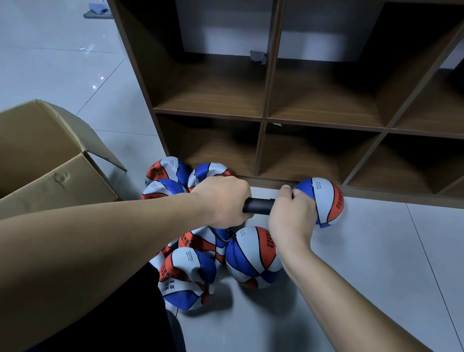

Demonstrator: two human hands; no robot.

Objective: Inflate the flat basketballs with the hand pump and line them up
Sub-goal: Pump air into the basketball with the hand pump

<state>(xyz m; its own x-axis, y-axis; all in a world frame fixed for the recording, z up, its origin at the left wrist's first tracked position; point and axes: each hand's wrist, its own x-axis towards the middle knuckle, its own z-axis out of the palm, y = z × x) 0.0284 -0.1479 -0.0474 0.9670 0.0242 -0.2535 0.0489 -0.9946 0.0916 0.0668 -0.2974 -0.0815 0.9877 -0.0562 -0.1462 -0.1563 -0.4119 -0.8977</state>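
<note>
The hand pump [259,205] is a black tube that lies almost level above the floor, in front of the bottom edge of the wooden shelf [268,95]. The left hand [221,200] holds its left end, with the fingers curled tight around it. The right hand [291,217] is at the other end of the pump, where it meets a round ball [325,202]; its fingers are curled there, and they seem to grip the pump end against the ball, but what exactly they hold is hidden under the hand. This ball is red, white and blue and looks full; it rests on the tiled floor [385,273], just beside the base of the shelf. Below the right hand a second ball [251,257] also looks round and sits on the floor. To its left lies a heap of flat balls [188,278], wrinkled and folded, touching one another, and more flat balls [169,176] lie behind the left hand, against the left corner of the shelf. The compartments of the shelf are dark inside. On the left an open cardboard box [44,159] stands on the floor, near the flat balls.
</note>
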